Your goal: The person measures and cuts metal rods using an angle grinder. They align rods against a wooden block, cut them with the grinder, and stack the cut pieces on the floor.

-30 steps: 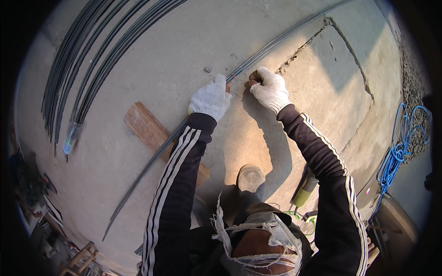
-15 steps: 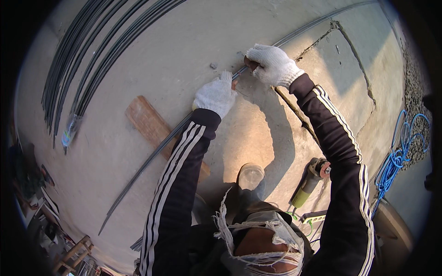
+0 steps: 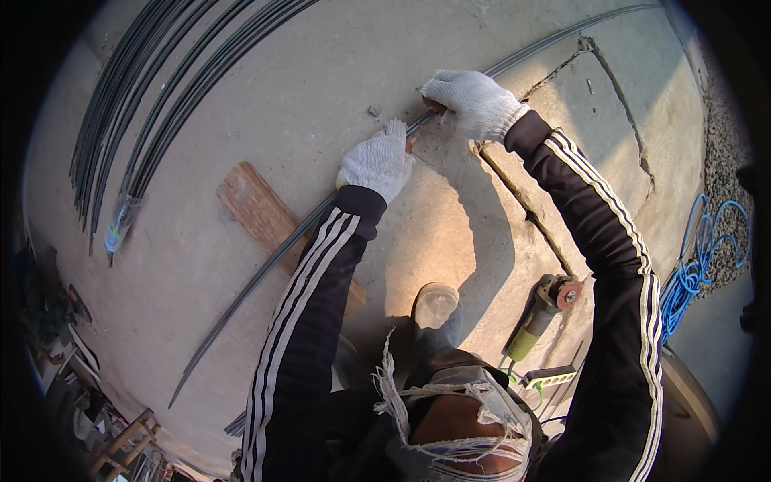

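Long dark steel rods (image 3: 261, 273) lie diagonally across the concrete floor, passing beneath both of my hands. My left hand (image 3: 376, 163), in a white knit glove, is closed around them. Just farther along, my right hand (image 3: 474, 104), gloved the same way, bends over the rods with curled fingers; its bare fingertips come together beside them. Whatever is between those fingertips is hidden by the glove. Under the rods on the left runs a wooden plank (image 3: 261, 201).
More steel rods (image 3: 140, 96) lie at the upper left, with clear plastic (image 3: 120, 221) on their ends. An angle grinder (image 3: 530, 329) rests by my right arm, near a power strip (image 3: 549, 376). A coiled blue hose (image 3: 681, 285) and gravel (image 3: 727, 161) are at the right. Cracks cut the floor.
My right hand has shifted slightly left and up along the rods, and its elbow has swung outward, uncovering more of the grinder and power strip. My left hand keeps its hold.
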The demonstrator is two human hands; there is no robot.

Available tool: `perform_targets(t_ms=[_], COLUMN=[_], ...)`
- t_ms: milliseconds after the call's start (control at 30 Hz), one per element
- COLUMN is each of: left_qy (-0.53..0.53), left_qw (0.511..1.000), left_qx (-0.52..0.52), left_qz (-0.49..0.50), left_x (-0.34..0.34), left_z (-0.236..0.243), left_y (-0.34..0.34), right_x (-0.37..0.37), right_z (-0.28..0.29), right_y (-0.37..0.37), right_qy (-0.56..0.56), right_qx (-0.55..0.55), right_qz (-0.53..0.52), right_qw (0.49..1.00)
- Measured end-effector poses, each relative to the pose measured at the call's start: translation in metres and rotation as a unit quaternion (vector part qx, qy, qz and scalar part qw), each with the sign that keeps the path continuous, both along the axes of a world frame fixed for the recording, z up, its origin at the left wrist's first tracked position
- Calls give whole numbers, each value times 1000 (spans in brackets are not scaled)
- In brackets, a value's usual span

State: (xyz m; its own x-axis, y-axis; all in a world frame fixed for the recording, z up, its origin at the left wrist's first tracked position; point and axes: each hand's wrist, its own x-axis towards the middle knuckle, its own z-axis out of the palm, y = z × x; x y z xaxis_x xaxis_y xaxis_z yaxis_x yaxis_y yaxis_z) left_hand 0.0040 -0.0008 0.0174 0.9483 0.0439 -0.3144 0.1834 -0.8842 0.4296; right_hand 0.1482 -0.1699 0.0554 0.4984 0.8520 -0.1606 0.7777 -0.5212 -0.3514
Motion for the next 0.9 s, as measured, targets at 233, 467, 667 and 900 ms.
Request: perform_targets(t_ms=[233,467,667,900], left_qy=[42,22,-4,-2], left_qw=[999,1000,1000,1000], left_qx=[-6,-8,6,5], left_qz=[-5,11,8,-1], left_x=[2,1,-1,-3], left_z=[3,2,1,-8], left_y=[2,0,-1,-1], right_x=[0,0,0,0], right_z=[0,1,10,12], right_y=[-5,0,3,6], right_qy=[29,-11,13,35], right_qx=[-9,-14,-41,-79], right_qz=[-25,31,8,8], right_qw=[999,999,999,996])
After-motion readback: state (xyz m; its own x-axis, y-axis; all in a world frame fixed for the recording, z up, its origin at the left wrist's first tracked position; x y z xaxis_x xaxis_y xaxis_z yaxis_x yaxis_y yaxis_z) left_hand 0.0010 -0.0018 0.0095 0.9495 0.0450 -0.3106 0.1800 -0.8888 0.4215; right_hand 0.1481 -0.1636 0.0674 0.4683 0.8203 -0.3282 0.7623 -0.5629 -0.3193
